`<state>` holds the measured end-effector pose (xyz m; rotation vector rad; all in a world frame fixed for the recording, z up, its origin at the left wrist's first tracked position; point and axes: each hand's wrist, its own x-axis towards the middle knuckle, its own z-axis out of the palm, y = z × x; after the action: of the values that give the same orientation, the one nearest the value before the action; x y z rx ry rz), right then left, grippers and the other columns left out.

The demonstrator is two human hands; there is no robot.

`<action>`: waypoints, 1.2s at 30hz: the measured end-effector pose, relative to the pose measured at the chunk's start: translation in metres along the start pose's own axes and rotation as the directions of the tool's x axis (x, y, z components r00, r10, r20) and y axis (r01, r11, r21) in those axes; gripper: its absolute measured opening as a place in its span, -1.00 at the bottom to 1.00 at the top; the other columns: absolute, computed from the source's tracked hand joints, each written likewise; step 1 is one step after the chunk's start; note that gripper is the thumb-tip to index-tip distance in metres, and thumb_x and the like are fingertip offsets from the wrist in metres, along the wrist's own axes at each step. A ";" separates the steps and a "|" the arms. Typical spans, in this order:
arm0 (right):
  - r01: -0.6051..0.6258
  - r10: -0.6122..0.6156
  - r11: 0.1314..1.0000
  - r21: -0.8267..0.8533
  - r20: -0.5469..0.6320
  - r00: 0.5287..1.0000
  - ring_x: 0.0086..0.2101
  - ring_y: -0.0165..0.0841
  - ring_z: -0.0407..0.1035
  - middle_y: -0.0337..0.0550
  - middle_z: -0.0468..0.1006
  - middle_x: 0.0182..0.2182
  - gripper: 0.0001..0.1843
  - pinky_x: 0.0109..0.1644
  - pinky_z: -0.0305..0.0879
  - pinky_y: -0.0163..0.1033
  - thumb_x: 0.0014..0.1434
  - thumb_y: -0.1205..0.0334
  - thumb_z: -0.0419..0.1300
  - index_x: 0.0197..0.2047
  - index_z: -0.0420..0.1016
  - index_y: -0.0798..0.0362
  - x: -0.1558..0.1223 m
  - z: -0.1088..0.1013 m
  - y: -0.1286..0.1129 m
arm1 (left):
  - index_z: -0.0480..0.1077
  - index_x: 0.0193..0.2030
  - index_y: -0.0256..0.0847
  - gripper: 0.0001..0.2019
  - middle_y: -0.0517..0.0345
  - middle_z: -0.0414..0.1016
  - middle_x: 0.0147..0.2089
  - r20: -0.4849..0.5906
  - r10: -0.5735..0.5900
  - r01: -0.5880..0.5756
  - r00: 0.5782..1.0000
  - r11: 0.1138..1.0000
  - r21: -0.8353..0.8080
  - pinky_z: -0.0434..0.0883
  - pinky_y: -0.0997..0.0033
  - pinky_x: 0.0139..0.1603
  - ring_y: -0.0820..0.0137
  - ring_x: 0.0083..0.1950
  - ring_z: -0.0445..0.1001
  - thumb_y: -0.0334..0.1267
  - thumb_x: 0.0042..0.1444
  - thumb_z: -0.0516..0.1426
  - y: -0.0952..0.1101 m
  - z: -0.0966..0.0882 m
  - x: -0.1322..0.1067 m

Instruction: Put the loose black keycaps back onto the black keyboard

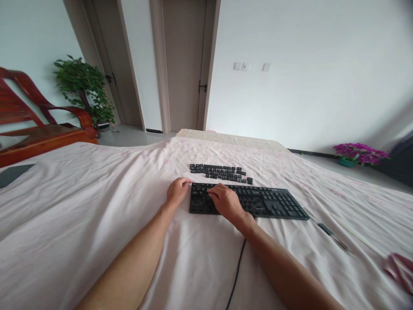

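A black keyboard (274, 202) lies on a pale pink sheet (97, 206). My left hand (177, 191) grips its left end, fingers curled round the top corner. My right hand (225, 200) rests on the left part of the keys, fingers bent and pressed down on the key area; whether it pinches a keycap I cannot make out. Beyond the keyboard, several loose black keycaps (221, 172) are laid out in rows. The keyboard's black cable (237, 271) runs toward me between my forearms.
A thin dark tool (329, 232) lies right of the keyboard. A pink object (400, 269) shows at the right edge. At the left are a red wooden chair (38, 125), a green plant (84, 88) and a dark flat thing (13, 174). Purple flowers (358, 153) stand on the floor.
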<state>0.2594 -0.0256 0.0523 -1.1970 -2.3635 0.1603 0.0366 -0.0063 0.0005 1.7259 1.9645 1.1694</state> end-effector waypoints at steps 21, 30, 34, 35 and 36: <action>0.007 0.077 0.895 0.445 -0.170 0.983 -0.13 -0.30 0.47 -0.19 0.61 -0.16 -0.78 0.04 0.32 -0.21 0.22 0.24 0.13 -0.11 0.57 -0.04 0.000 0.012 0.015 | 0.49 -0.17 -0.17 -0.82 0.09 0.54 -0.10 -0.145 0.399 -0.424 0.905 0.855 -0.298 0.41 0.36 0.02 0.37 -0.02 0.48 -0.39 0.15 0.08 0.040 -0.004 -0.018; -0.093 0.296 0.586 0.805 -0.106 0.949 -0.38 -0.32 0.49 -0.19 0.64 -0.33 -0.73 -0.28 0.41 -0.24 0.12 0.13 0.21 -0.13 0.61 -0.01 0.002 0.013 0.011 | 0.50 -0.19 -0.16 -0.88 0.07 0.53 -0.17 -0.173 0.506 -0.533 0.845 0.772 -0.347 0.44 0.40 -0.20 0.36 -0.15 0.50 -0.35 0.14 0.17 0.067 0.002 -0.035; -0.102 0.305 0.522 0.847 -0.074 0.950 -0.41 -0.32 0.47 -0.18 0.63 -0.36 -0.71 -0.35 0.38 -0.27 0.09 0.09 0.25 -0.14 0.63 0.00 0.003 0.017 0.010 | 0.51 -0.22 -0.17 -0.90 0.08 0.55 -0.21 -0.171 0.500 -0.528 0.849 0.781 -0.333 0.43 0.42 -0.20 0.38 -0.19 0.50 -0.36 0.14 0.17 0.066 0.003 -0.035; -0.099 0.304 0.518 0.849 -0.074 0.950 -0.42 -0.33 0.46 -0.18 0.63 -0.36 -0.71 -0.36 0.38 -0.27 0.09 0.09 0.25 -0.14 0.63 0.00 0.003 0.018 0.010 | 0.51 -0.22 -0.17 -0.90 0.09 0.55 -0.22 -0.171 0.493 -0.521 0.853 0.786 -0.332 0.43 0.42 -0.20 0.39 -0.20 0.50 -0.36 0.14 0.17 0.066 0.003 -0.035; -0.095 0.302 0.518 0.850 -0.078 0.950 -0.42 -0.33 0.46 -0.18 0.63 -0.36 -0.71 -0.36 0.37 -0.28 0.09 0.10 0.25 -0.14 0.63 -0.01 0.003 0.018 0.010 | 0.51 -0.23 -0.17 -0.91 0.09 0.55 -0.22 -0.169 0.484 -0.512 0.858 0.792 -0.333 0.42 0.43 -0.21 0.39 -0.21 0.50 -0.35 0.14 0.17 0.066 0.003 -0.035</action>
<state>0.2571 -0.0154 0.0342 -0.8899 -1.5510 1.0706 0.0934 -0.0403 0.0351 2.0642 1.2193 1.6686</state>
